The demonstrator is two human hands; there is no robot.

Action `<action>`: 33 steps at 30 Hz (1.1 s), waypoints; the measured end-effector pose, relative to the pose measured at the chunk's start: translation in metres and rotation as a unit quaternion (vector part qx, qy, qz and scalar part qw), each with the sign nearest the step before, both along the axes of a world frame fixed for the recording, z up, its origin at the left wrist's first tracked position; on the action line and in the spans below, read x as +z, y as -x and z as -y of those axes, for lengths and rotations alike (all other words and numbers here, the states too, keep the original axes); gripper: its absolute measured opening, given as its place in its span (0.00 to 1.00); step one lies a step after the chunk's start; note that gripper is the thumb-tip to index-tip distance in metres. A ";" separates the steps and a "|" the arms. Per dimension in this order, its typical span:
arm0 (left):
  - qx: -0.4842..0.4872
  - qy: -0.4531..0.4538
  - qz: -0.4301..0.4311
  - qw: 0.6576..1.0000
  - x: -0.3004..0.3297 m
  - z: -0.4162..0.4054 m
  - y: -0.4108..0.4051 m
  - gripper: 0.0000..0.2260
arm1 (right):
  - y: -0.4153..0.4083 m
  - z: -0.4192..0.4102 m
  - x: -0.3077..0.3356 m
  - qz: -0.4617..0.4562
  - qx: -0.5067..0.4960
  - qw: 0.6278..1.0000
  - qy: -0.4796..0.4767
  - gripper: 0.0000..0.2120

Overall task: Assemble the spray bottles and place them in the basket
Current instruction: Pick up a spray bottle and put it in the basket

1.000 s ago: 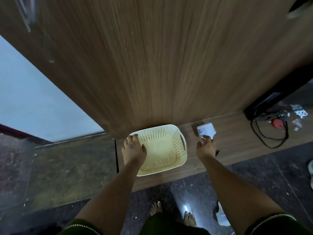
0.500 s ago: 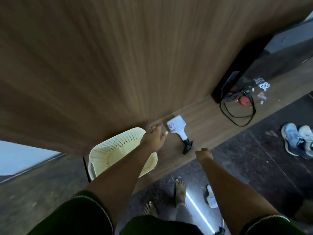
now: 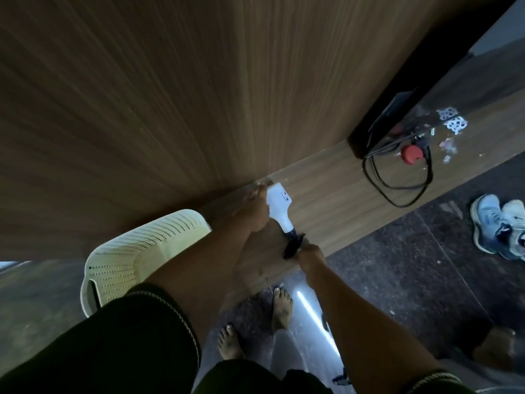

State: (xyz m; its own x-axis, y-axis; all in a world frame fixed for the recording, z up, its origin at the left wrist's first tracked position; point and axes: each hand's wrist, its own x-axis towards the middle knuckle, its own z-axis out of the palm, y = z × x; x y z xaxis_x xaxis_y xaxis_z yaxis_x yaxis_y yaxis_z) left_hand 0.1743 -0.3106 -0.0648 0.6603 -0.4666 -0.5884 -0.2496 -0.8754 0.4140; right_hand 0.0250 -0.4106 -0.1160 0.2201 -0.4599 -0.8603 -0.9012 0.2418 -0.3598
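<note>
A white spray bottle [image 3: 279,204] lies on its side on the wooden ledge [image 3: 335,191], its black spray head [image 3: 292,247] pointing toward me. My left hand [image 3: 255,211] rests against the bottle's white body with the fingers along its left side. My right hand [image 3: 308,255] is closed around the black spray head at the ledge's front edge. The cream perforated basket [image 3: 136,257] stands on the ledge to the left, partly hidden behind my left arm.
A tall wooden panel [image 3: 199,81] rises right behind the ledge. A black cable loop [image 3: 397,180], a red round object [image 3: 412,152] and a black device [image 3: 389,120] lie at the right. Shoes [image 3: 500,231] lie on the dark floor; my bare feet [image 3: 281,308] stand below.
My left hand left the basket rim and moved right onto the bottle body. My right hand let go, drew back, then came forward onto the black spray head. The view swung right.
</note>
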 end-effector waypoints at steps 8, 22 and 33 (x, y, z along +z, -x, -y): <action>0.092 0.028 -0.016 0.995 -0.016 0.012 0.004 0.26 | -0.017 0.005 -0.011 -0.011 -0.040 0.999 -0.019 0.11; 0.340 0.107 0.110 0.928 0.090 -0.050 0.008 0.33 | -0.077 -0.021 0.111 0.178 -0.014 0.968 0.177 0.18; 0.468 0.153 0.044 0.869 0.146 -0.178 0.043 0.42 | -0.097 -0.124 0.218 0.389 0.229 0.829 0.330 0.16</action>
State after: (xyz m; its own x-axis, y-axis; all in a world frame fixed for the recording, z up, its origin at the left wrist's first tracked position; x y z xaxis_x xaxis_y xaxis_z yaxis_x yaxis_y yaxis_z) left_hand 0.1317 -0.1329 0.0817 0.8715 0.1732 -0.4588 0.4696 -0.5641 0.6791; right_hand 0.1218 -0.2869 0.1019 0.8720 -0.4885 0.0306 -0.2767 -0.5434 -0.7926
